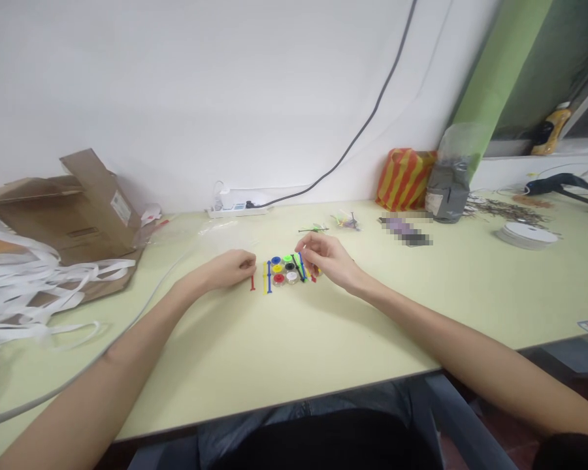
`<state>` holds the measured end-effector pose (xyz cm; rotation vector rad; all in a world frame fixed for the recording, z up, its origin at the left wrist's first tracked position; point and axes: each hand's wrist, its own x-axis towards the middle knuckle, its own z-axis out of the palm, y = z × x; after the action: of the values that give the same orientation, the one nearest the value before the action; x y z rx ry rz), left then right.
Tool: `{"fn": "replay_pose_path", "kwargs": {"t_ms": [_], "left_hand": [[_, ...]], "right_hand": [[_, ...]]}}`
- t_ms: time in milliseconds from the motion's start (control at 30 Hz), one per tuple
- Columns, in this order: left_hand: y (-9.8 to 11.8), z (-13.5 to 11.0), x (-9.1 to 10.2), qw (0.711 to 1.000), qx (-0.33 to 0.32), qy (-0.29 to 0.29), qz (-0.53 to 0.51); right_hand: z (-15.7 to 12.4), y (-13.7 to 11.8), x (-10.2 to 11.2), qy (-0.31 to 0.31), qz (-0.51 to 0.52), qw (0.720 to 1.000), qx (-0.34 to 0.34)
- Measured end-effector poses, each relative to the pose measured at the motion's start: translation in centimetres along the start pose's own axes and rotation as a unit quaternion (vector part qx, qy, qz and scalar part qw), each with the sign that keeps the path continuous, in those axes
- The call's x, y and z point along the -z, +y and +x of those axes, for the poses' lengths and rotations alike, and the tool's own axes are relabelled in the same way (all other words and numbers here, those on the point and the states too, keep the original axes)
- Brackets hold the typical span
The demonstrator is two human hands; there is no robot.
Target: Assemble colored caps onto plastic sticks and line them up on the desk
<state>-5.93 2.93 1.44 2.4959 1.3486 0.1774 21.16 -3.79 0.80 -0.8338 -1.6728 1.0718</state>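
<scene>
Discs (289, 267) are lying between a loosely curled left hand (238, 266), at the red stick (253, 283) on their left, and a half-open right hand (328, 258) partly covering sticks (302, 267) on their right, both grips unclear, and a careless brush could skew these.

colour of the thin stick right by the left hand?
The stick is red; it shows in the head view.
</scene>
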Motion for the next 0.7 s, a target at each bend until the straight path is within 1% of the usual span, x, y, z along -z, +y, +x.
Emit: {"fn": "replay_pose_path", "kwargs": {"t_ms": [100, 267, 433, 700], "left_hand": [[0.7, 0.1, -0.3, 1.000, -0.010, -0.008, -0.011], [1.1, 0.1, -0.4, 1.000, -0.012, -0.021, -0.014], [1.5, -0.1, -0.3, 1.000, -0.007, -0.015, -0.011], [1.5, 0.0, -0.4, 0.999, -0.013, -0.017, -0.027]], "right_hand": [[0.0, 0.0, 0.0, -0.005, 0.001, 1.000, 0.001], [0.0, 0.0, 0.0, -0.012, -0.005, 1.000, 0.003], [0.1, 0.4, 0.1, -0.021, -0.009, 1.000, 0.012], [0.3, 0.7, 0.0, -0.049, -0.008, 0.999, 0.005]]}}
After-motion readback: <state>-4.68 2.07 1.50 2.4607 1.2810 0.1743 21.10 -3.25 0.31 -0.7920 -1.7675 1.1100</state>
